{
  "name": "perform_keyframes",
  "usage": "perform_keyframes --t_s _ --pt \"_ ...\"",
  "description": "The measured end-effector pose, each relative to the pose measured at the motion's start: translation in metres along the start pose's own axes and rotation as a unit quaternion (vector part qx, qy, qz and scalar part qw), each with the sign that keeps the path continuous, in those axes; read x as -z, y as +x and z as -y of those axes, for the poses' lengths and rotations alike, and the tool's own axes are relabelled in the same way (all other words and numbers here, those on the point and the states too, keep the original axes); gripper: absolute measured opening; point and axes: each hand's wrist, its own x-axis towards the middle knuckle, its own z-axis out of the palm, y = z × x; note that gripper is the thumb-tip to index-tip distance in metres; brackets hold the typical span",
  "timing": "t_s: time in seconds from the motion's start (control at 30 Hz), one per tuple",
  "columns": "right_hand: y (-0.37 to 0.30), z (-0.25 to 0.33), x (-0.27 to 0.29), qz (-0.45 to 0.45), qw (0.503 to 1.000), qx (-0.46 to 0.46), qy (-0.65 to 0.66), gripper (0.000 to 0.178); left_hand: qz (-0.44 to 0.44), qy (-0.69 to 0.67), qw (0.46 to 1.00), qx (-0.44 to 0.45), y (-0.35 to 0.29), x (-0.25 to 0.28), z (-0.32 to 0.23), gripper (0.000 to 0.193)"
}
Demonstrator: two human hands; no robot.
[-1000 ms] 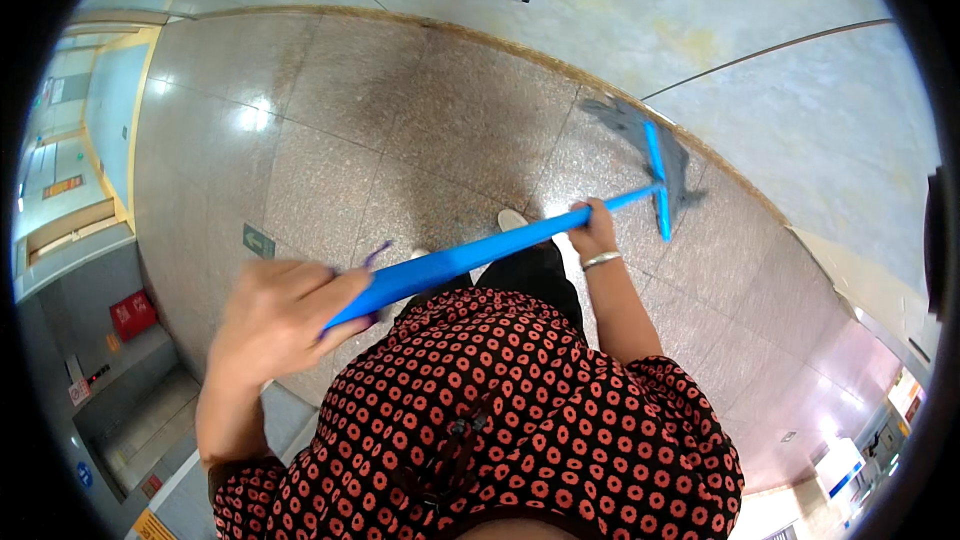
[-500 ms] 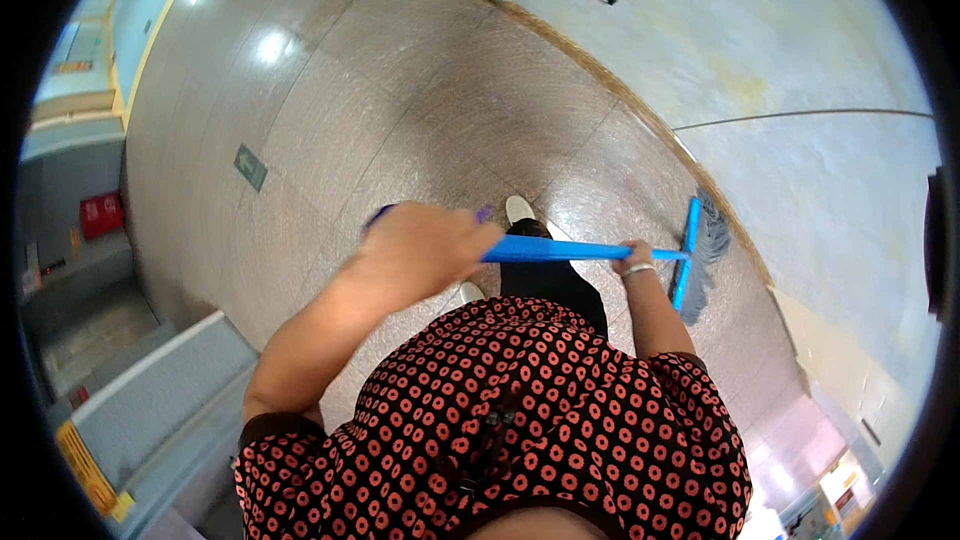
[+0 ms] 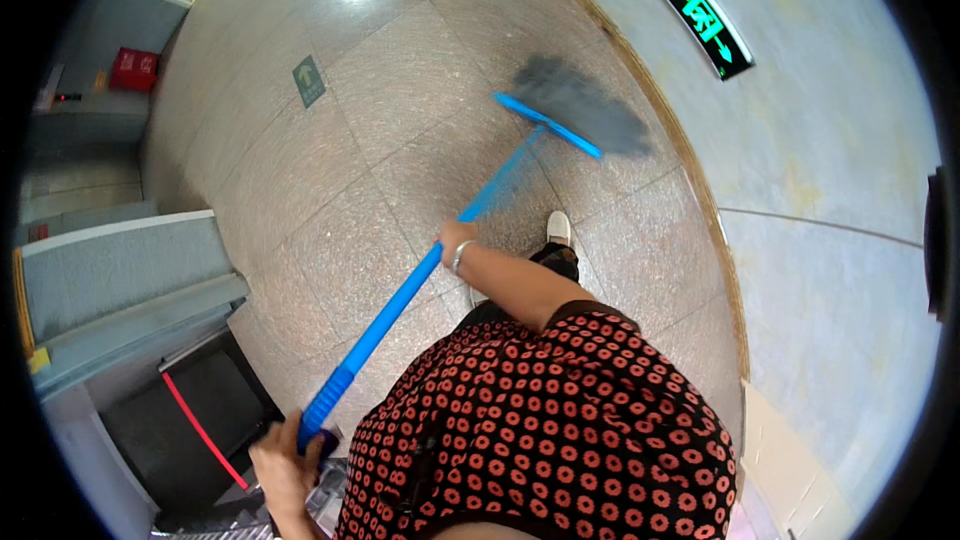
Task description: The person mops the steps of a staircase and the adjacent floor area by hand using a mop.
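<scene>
A blue-handled dust mop (image 3: 385, 318) runs diagonally across the floor in front of me. Its ribbed grip end is at the lower left, where my left hand (image 3: 287, 468) is closed around it. Farther up the pole, my right hand (image 3: 457, 243), with a bracelet at the wrist, wraps the shaft. The blue crossbar and grey fringed mop head (image 3: 580, 105) lie on the tiles ahead, the fringe smeared by motion and spread toward the wall. One pale shoe (image 3: 558, 227) shows below the mop head.
A pale wall (image 3: 830, 170) with a brown skirting strip curves along the right, bearing a lit green exit sign (image 3: 703, 18). A floor arrow marker (image 3: 309, 82) lies ahead left. Grey counter-like furniture (image 3: 125, 270), a red box (image 3: 134, 69) and a dark panel with a red strip (image 3: 195, 420) stand left.
The mop head has swung from beside the wall at my right to the floor ahead. My left hand has dropped to the lower left; my right hand has moved left across my body.
</scene>
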Motion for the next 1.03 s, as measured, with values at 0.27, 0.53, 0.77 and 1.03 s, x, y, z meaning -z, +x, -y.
perform_keyframes --t_s 0.27,0.53,0.77,1.03 --pt "0.054 0.016 -0.093 0.075 0.985 0.011 -0.157 0.014 0.001 -0.150 0.979 0.138 0.033 -0.011 -0.058 0.036" --pt "0.102 0.154 -0.134 0.154 0.983 0.047 -0.091 0.008 -0.110 -0.129 0.982 0.087 0.157 -0.024 -0.100 0.031" --pt "0.158 0.267 -0.110 0.122 0.973 0.128 -0.147 0.008 -0.107 -0.140 0.984 0.002 0.226 -0.047 -0.160 0.040" --pt "0.092 0.240 -0.062 0.112 0.989 0.086 -0.043 0.027 -0.038 -0.064 0.997 -0.011 0.201 0.042 -0.128 0.039"
